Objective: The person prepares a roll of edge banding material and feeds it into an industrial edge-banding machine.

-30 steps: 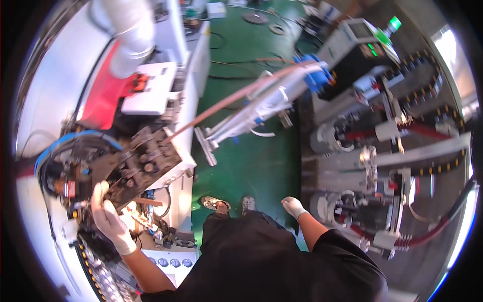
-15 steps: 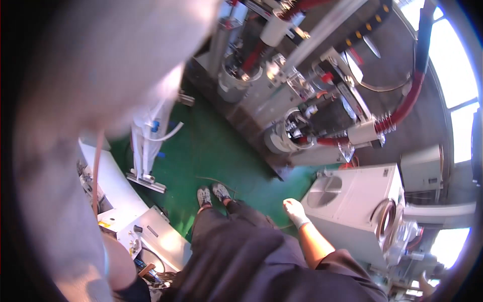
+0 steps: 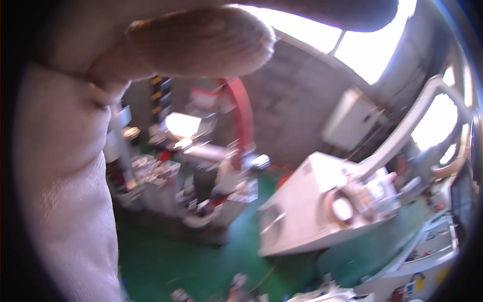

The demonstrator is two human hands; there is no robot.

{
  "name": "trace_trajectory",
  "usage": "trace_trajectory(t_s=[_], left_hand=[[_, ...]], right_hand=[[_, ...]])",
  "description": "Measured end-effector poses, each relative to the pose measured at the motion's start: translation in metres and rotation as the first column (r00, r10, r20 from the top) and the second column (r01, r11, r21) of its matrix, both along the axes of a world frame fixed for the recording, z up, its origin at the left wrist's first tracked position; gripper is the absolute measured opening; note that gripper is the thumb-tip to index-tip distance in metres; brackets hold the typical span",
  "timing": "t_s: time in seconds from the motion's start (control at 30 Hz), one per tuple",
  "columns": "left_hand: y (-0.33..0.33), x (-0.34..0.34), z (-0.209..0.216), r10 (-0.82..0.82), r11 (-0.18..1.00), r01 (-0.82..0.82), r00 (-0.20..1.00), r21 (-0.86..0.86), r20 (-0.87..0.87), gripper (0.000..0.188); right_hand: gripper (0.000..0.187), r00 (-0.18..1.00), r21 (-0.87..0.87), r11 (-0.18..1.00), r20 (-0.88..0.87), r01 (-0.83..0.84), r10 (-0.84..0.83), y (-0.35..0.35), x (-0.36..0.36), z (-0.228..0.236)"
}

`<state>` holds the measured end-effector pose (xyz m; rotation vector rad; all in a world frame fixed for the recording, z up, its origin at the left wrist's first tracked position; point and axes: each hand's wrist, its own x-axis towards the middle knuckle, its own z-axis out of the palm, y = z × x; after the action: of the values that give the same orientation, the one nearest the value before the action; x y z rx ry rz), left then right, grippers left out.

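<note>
My left hand [image 3: 75,131], in a pale knit glove, looms very close along the left side and across the top. Its fingers are stretched out with a gap between them, and no object shows in it. The hand hides much of the upper left. Beyond the fingers, blurred by motion, stands a machine with a thick red hose [image 3: 241,118] and a round pot-like part [image 3: 198,219]. My right hand is out of the picture.
A white cabinet [image 3: 297,221] with a coiled hose stands on the green floor [image 3: 156,267]. A pale box [image 3: 349,118] is by the grey wall, below bright windows [image 3: 370,53]. A pale curved arm [image 3: 397,138] rises at right, above a white worktop [image 3: 427,259]. Shoes [image 3: 239,282] show at the bottom.
The view has swung toward the right, so the machine and cabinet now appear further left. My left glove's fingers have come into sight across the top. My right hand has left the picture.
</note>
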<state>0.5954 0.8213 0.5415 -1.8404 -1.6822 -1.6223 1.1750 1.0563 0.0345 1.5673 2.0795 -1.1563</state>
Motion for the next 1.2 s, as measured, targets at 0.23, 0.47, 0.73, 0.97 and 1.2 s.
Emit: trace_trajectory(t_s=[0.23, 0.47, 0.73, 0.97, 1.2], left_hand=[[0.272, 0.110, -0.010, -0.248, 0.965, 0.235, 0.963, -0.116, -0.109, 0.078], [0.488, 0.210, -0.004, -0.410, 0.908, 0.350, 0.854, -0.232, -0.319, 0.076], [0.612, 0.246, -0.023, -0.564, 0.822, 0.545, 0.737, -0.165, -0.372, 0.075], [0.718, 0.246, -0.214, -0.406, 0.733, 0.638, 0.689, -0.236, 0.600, 0.066], [0.709, 0.259, -0.357, -0.043, 0.118, 0.948, 0.303, -0.296, 0.952, 0.052]], right_hand=[[0.027, 0.977, -0.050, 0.982, -0.103, 0.184, -0.188, 0.058, 0.045, -0.040], [0.025, 0.844, 0.274, 0.862, -0.461, 0.428, -0.272, 0.157, 0.056, 0.054], [0.028, 0.674, 0.616, 0.594, -0.721, 0.518, 0.160, 0.341, -0.037, 0.172], [0.042, 0.994, 0.837, 0.546, -0.092, 0.043, 0.062, 0.437, -0.024, 0.217], [0.020, 0.974, 0.771, 0.600, -0.213, 0.213, -0.072, 0.455, -0.037, 0.232]])
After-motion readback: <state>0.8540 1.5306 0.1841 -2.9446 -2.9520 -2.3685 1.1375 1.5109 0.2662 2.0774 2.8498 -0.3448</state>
